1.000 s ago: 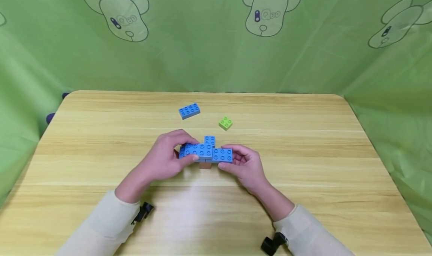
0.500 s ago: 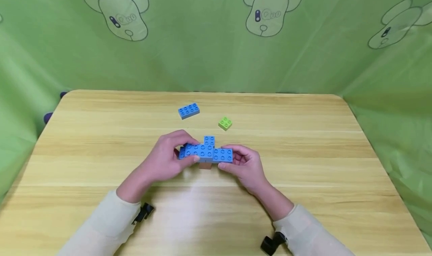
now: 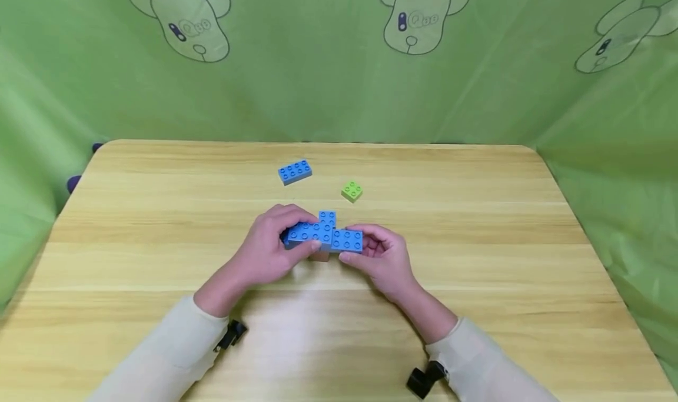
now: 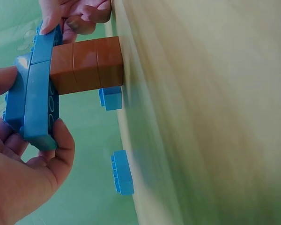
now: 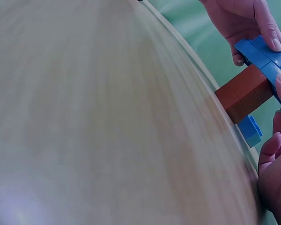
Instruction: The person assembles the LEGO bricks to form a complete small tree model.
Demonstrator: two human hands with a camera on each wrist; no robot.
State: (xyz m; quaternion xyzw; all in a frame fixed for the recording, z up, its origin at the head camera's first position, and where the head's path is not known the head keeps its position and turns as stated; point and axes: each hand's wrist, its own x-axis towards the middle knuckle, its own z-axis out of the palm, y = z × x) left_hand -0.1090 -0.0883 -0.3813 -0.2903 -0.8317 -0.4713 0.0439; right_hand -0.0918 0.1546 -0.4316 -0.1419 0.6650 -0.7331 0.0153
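A column of brown bricks [image 4: 86, 64] stands on the table, with blue bricks laid across its top. My left hand [image 3: 270, 246] grips the left end, thumb at the near side and fingers at the far side of the upper blue brick [image 3: 309, 231]. In the left wrist view a finger of it curls under the lower left blue brick [image 4: 40, 103]. The right hand [image 3: 384, 261] pinches the lower right blue brick [image 3: 346, 240] between thumb and fingers. Close behind the column another blue brick [image 4: 111, 98] sits on the table, partly hidden.
Farther back on the wooden table [image 3: 477, 225] lie a loose blue brick [image 3: 295, 172] and a small lime green brick [image 3: 352, 191]. A green curtain [image 3: 318, 84] hangs around the table's back and sides.
My left hand has slid a little to the right along the upper blue brick, its thumb tip now nearer the middle. The right hand keeps its hold in the same place.
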